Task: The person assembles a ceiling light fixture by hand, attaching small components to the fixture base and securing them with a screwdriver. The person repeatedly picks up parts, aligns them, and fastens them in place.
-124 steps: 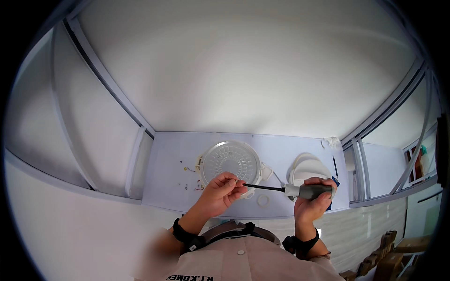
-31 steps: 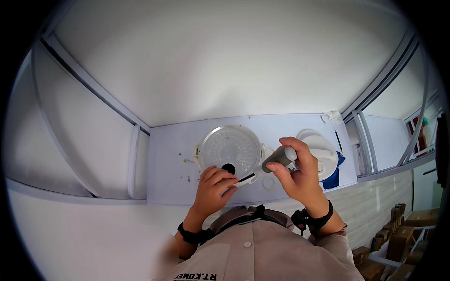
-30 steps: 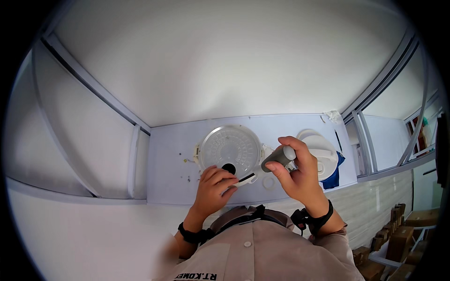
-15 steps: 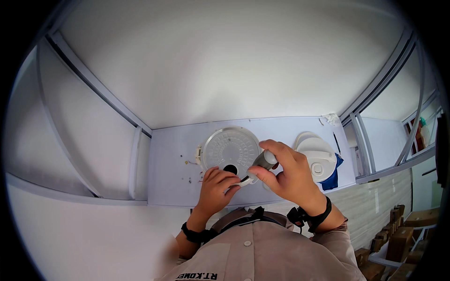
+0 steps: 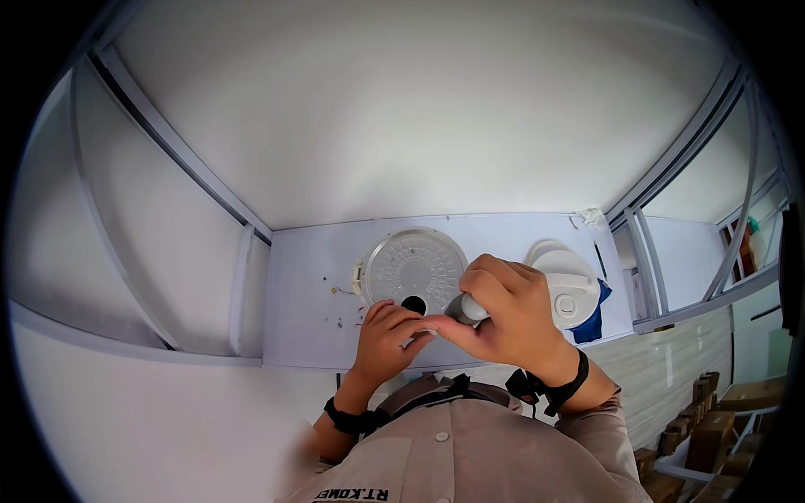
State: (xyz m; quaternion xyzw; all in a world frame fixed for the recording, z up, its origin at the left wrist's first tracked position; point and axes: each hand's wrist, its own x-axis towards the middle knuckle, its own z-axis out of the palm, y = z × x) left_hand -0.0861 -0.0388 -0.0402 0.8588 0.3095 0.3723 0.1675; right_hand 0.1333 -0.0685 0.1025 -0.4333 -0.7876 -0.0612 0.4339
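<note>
Closest to the camera is the person's chest in a beige button shirt, with both forearms coming up from the bottom edge, a black band on each wrist. The right hand [image 5: 507,314] is wrapped tight around the grey handle of a screwdriver [image 5: 464,308], fingers curled over the top of it, so it's basically a closed fist on the tool. The left hand [image 5: 387,335] sits just beside it, fingertips pinched together right at the tool's tip, though what's between them is too small to make out. Both hands are low over the front edge of a white table [image 5: 302,318]. Just past the fingers lies a round silvery disc [image 5: 411,268] with a dark hole near its near edge. To the right is a white appliance lid [image 5: 566,285] sitting on something blue. A few tiny bits are scattered on the tabletop left of the disc. Behind it all there's a plain white wall.
</note>
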